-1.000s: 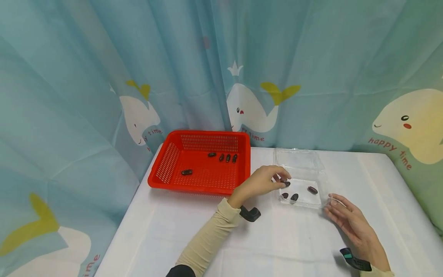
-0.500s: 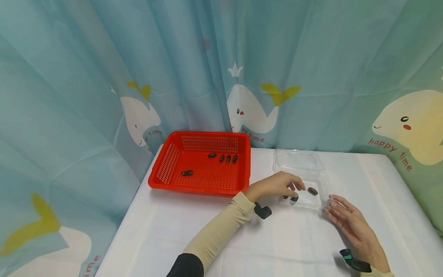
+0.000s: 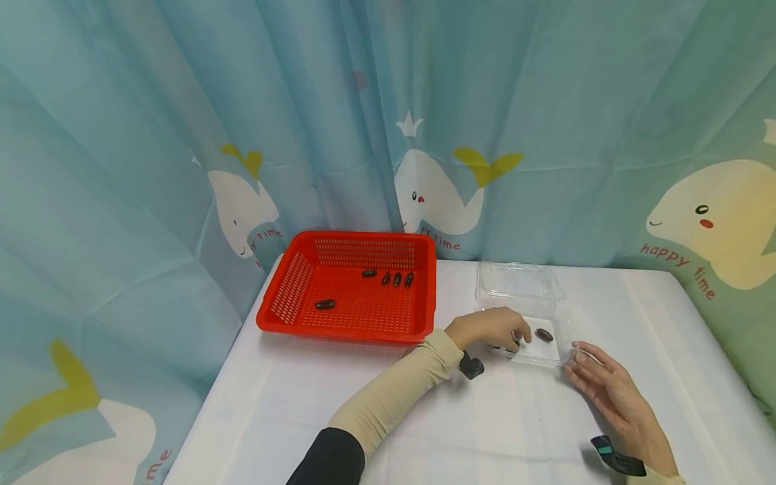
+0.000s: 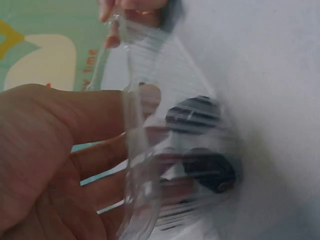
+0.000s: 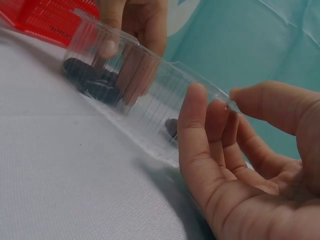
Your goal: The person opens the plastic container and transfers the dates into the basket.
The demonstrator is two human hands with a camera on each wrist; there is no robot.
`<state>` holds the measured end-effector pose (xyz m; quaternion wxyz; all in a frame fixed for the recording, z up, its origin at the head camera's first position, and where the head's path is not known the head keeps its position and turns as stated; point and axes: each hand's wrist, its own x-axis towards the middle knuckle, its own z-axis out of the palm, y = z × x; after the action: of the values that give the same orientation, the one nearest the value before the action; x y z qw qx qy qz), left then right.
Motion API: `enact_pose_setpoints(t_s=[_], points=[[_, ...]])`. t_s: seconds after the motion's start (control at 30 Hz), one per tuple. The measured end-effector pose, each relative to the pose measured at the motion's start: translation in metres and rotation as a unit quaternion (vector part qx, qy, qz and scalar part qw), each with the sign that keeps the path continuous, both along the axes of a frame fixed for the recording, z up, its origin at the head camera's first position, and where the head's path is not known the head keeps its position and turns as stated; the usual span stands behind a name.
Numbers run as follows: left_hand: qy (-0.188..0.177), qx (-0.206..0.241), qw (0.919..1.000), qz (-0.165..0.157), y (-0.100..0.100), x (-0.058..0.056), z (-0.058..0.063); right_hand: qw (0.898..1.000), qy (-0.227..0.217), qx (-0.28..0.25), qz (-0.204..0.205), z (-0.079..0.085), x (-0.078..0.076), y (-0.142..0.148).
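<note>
A clear plastic box (image 3: pixel 560 320) with its lid folded back holds several dark oval dates. My left hand (image 3: pixel 492 327) reaches into the box's left half, thumb and fingers parted. Just beyond those fingertips, in the left wrist view, one date (image 4: pixel 194 116) lies near the box wall with a second date (image 4: pixel 210 170) beside it. Another date (image 3: pixel 543 335) rests by itself on the right side of the box floor. My right hand (image 3: pixel 618 397) pinches the box's near right corner, thumb on the rim and fingers against the outer wall (image 5: pixel 165 100).
A red plastic basket (image 3: pixel 345 334) stands at the left, with several dates (image 3: pixel 397 279) in it. Behind the box lies its open lid (image 3: pixel 521 281), close to the curtain (image 3: pixel 558 168) at the table's back edge. White cloth (image 3: pixel 461 431) covers the table.
My left hand has moved right and down within the box, from its left edge to the near dates there. The right hand stays at the corner.
</note>
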<state>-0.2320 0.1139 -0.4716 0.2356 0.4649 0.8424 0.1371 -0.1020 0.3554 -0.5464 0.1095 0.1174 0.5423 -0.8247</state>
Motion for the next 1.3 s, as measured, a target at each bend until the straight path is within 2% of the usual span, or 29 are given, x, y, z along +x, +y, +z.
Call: enact_pose_setpoints(t_s=[0.23,0.5,0.67,0.9,1.3], points=[[-0.006,-0.012,0.9999,0.005,0.005,-0.002,-0.003,1.0,0.009,0.008,0.003,0.002,-0.001,-0.001],[-0.014,-0.012,0.9998,-0.008,0.008,-0.005,-0.004,1.0,0.019,0.009,0.004,0.002,-0.001,-0.001],[-0.027,-0.01,0.9996,0.001,0.008,-0.006,-0.007,1.0,0.023,-0.002,0.005,0.001,0.0,-0.001],[-0.029,-0.009,0.9993,-0.021,0.01,-0.01,-0.016,1.0,0.024,-0.006,0.005,-0.001,0.001,-0.001],[-0.057,-0.001,0.9984,-0.004,0.008,-0.009,-0.015,0.999,0.031,-0.005,0.006,-0.004,0.001,0.001]])
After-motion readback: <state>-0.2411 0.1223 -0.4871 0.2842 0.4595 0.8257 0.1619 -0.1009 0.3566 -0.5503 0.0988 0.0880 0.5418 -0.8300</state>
